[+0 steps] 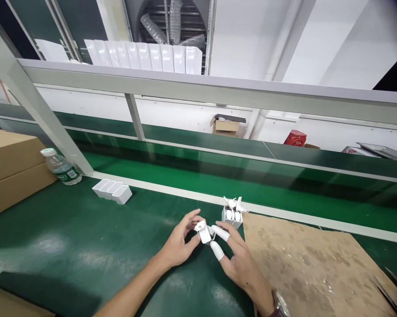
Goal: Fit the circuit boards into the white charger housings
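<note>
White part pinched between both hands' fingers.

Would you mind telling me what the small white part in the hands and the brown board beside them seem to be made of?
The small white part looks like smooth moulded plastic, uniformly white with crisp edges. The brown board looks like matte cardboard or fibreboard, scuffed and blotchy; which one is unclear.

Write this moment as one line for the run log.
left hand: holds white part | right hand: touches white part, finger cots on | white tray: beside hands | bottle: far left, lying
</note>
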Tool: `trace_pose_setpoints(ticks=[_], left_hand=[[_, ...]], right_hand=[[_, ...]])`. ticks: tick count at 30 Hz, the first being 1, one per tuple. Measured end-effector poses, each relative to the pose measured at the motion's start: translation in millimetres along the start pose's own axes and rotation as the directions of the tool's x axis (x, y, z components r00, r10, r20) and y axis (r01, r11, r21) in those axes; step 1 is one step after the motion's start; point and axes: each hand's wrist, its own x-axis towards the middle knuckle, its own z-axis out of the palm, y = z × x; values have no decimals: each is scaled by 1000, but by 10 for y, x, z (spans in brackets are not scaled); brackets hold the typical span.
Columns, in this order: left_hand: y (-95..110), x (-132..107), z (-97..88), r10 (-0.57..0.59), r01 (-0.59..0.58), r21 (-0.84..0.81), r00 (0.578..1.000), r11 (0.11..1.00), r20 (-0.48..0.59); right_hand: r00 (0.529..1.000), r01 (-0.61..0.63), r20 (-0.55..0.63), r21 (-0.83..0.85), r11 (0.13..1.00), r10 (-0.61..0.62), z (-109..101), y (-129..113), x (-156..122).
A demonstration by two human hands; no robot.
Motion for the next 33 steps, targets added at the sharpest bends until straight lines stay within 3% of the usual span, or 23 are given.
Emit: trace_pose_setpoints(ticks=[4,9,15,21,24,27,30,33], left_hand=[[31,-5,-45,-124,124,-153,992,980,6],[28,-29,-50,-56,59,-37,996,998,70],[16,0,-23,-152,153,-49,988,987,23],[-22,-46,-54,-53,52,112,999,992,2],[-45,-58,-62,7,-9,146,1000,989,15],[-57,-52,-65,-10,6,164,1000,986,20],[-80,-45,-80,-20,16,173,999,985,24],[-108,-40,-87,40,-43,157,999,987,20]], right_hand=[[997,15,69,17,1000,-16,155,71,-26],[997,69,-26,40,997,-68,251,96,-13],[993,117,-6,-69,991,-118,251,49,10],[979,126,-148,-119,985,-143,183,-12,44],[991,116,-56,-147,982,-126,194,6,42],[995,87,58,-191,978,-78,246,47,39],[995,100,14,-202,974,-100,276,70,44],[989,129,-46,-156,979,-137,271,62,38]])
